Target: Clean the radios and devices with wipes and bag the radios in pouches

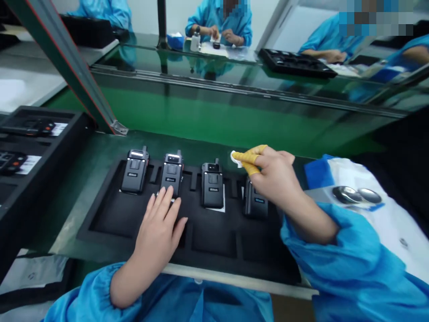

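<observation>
A black foam tray (114, 214) lies in front of me with several black handheld radios standing in its upper slots. My left hand (161, 226) rests flat on the tray, fingers stretched out, fingertips touching the base of the second radio (172, 173). My right hand (273, 176) hovers over the rightmost radio (254, 203) and partly hides it. Its fingers wear yellow finger cots and pinch a small white wipe (234, 158). Two other radios (135, 170) (212, 184) stand untouched.
A black tray (33, 147) with more devices sits at left. At right lies a white and blue pad with a metal dish (357, 195). A slanted metal post (67, 62) rises at left. Across the green conveyor (214, 116), other people in blue coats work.
</observation>
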{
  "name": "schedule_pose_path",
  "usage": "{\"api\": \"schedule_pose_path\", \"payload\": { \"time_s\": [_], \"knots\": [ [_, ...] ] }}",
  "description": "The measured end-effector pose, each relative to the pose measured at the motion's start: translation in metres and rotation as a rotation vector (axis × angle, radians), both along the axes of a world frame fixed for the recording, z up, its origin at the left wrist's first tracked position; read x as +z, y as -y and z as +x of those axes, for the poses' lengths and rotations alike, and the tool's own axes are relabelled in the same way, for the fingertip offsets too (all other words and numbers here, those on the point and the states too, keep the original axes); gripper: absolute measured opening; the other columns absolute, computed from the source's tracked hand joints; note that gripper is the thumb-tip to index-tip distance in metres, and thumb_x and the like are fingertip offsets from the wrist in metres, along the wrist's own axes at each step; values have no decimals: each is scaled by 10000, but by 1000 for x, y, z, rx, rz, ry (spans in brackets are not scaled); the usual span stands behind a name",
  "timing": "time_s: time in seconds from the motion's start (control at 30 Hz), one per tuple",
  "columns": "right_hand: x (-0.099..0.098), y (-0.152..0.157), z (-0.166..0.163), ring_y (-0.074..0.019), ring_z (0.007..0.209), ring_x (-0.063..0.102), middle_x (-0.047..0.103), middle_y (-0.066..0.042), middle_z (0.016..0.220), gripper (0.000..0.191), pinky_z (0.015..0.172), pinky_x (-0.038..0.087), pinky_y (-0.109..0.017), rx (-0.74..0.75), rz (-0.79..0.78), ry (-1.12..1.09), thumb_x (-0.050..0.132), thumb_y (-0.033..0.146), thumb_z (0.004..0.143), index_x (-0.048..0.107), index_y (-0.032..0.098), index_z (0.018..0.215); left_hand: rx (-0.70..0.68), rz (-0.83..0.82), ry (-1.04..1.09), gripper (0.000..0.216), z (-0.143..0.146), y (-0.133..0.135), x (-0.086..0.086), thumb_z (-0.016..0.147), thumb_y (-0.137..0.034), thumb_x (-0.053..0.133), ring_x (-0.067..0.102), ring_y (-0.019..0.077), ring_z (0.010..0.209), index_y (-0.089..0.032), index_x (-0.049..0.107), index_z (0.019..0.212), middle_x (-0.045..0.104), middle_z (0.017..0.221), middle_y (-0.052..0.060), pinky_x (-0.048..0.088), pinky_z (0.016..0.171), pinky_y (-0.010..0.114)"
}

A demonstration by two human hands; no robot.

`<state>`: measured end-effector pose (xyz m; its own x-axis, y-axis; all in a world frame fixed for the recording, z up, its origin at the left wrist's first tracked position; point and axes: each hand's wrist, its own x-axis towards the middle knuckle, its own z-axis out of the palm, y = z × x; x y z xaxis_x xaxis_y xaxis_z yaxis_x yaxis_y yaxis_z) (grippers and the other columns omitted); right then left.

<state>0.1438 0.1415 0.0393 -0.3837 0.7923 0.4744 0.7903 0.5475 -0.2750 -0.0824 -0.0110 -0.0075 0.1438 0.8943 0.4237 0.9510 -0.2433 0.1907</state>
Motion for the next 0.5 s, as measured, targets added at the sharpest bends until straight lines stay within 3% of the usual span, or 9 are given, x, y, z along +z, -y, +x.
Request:
{"api": "schedule_pose_path", "payload": {
  "time_s": [0.1, 0.27, 0.5],
  "knots": [
    [-3, -11, -44, -178, 890, 541, 665, -36, 920, 320, 822, 248, -416, 118, 69, 122, 481, 108, 837, 727, 283, 944, -17, -35, -17, 374, -7, -2, -6, 911, -269, 478, 459, 322, 1302, -108, 555, 1239, 516, 1378, 188, 443, 1024, 532],
    [-12, -22, -108, -167, 905, 491, 653, -35, 943, 295, 902, 169, -426, 274, 128, 337, 469, 82, 862, 715, 238, 908, 1, -43, -33, 377, -3, -4, -8, 924, -269, 426, 551, 301, 1216, -71, 571, 1211, 588, 1306, 163, 496, 978, 500],
    [-23, -22, -132, -137, 823, 470, 648, -16, 879, 282, 926, 130, -423, 405, 213, 394, 456, 162, 929, 701, 207, 797, 4, -10, -5, 356, -3, -5, -7, 926, -252, 404, 581, 283, 1181, -81, 617, 1155, 612, 1279, 142, 528, 948, 459]
  ]
}}
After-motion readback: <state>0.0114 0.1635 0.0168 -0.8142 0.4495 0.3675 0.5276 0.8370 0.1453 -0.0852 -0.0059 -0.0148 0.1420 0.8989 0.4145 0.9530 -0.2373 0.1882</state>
